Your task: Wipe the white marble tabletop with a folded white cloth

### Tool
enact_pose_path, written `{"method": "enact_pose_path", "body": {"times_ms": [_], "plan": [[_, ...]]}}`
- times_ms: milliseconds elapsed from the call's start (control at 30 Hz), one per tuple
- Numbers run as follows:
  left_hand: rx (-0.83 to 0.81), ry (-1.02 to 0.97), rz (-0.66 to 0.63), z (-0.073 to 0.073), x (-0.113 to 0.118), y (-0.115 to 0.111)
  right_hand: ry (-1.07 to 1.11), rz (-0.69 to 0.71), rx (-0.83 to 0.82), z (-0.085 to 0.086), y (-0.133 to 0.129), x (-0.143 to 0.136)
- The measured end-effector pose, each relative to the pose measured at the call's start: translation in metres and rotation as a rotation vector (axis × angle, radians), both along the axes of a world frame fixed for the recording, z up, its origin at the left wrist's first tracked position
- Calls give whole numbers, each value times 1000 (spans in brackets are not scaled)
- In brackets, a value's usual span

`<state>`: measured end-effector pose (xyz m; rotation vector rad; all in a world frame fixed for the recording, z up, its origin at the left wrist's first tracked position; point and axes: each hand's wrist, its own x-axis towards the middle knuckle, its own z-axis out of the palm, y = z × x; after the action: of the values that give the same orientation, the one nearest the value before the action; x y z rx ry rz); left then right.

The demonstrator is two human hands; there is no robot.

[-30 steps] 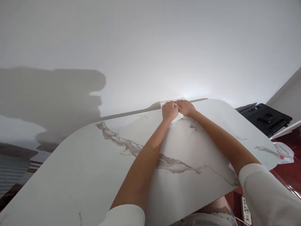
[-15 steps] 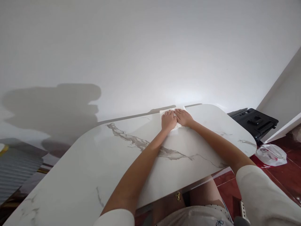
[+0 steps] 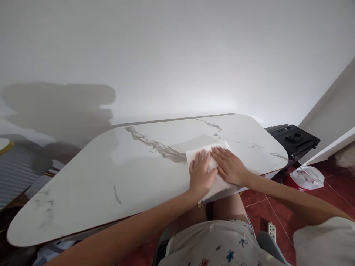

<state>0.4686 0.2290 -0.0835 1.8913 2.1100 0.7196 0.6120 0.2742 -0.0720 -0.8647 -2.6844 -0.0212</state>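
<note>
A white paper towel (image 3: 219, 184) lies flat on the white marble-patterned tabletop (image 3: 155, 177), close to its front edge. My left hand (image 3: 201, 175) presses down on the towel's left part, fingers stretched forward and thumb apart. Just right of it, my right hand (image 3: 230, 166) rests flat on the same towel with its fingers extended to the upper left. The two hands nearly touch at the thumbs. Neither one grips the towel, and part of it is hidden beneath them.
A white wall (image 3: 177, 66) runs along the table's far edge. At the right stand a black case (image 3: 296, 140) and a white plastic bag (image 3: 307, 177) on the red tiled floor. A power strip (image 3: 271, 231) lies below, near my legs.
Both hands have slid the paper towel from the table's far edge back toward my body, near the front edge. My elbows have bent outward. More of the grey veining shows.
</note>
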Motion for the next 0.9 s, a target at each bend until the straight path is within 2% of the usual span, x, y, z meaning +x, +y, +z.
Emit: {"method": "enact_pose_path", "body": {"times_ms": [67, 133, 300, 400, 500, 633, 900], "plan": [[-23, -21, -23, 3, 20, -11, 11, -5, -23, 0, -8, 21], [-39, -54, -56, 9, 42, -12, 13, -23, -49, 1, -4, 42], [-113, -180, -142, 28, 91, 8, -24, -44, -91, 1, 27, 95], [-159, -250, -192, 34, 106, 23, -37, -74, -77, 0, 42, 115], [-167, -280, -217, 37, 105, 36, -42, -76, -47, -2, 52, 118], [-152, -246, -206, 36, 84, 64, -34, -55, -9, -4, 80, 98], [37, 20, -74, 22, 40, 164, -26, -113, -34, -5, 189, 31]]}}
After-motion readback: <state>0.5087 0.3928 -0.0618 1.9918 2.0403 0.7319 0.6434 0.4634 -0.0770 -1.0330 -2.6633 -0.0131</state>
